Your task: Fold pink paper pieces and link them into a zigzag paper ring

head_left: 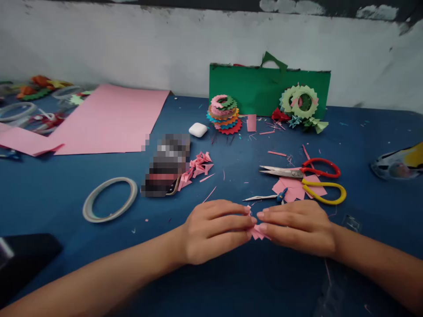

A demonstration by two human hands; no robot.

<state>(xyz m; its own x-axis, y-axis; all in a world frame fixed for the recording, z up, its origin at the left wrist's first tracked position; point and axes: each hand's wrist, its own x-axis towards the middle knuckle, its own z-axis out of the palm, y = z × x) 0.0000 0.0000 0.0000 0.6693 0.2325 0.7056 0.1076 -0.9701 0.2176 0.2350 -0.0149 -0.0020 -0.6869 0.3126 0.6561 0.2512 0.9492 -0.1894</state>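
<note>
My left hand [214, 229] and my right hand [297, 226] meet fingertip to fingertip low on the blue table [82, 264]. Between the fingertips sits a small folded pink paper piece [258, 232], pinched by both hands and mostly hidden under the fingers. Just beyond my right hand lie pink paper squares [291, 187], a small blue-handled tool [267, 197] and scissors [307, 176] with one red and one yellow handle. A little heap of folded pink pieces [197, 169] lies beyond my left hand.
A tape ring [110, 199] lies to the left, a blurred phone [167, 165] and white earbud case [198, 129] further back. Large pink sheets [112, 119] cover the back left. A stack of coloured paper rings [224, 113], a green board [261, 88] and a paper wreath [300, 102] stand at the back.
</note>
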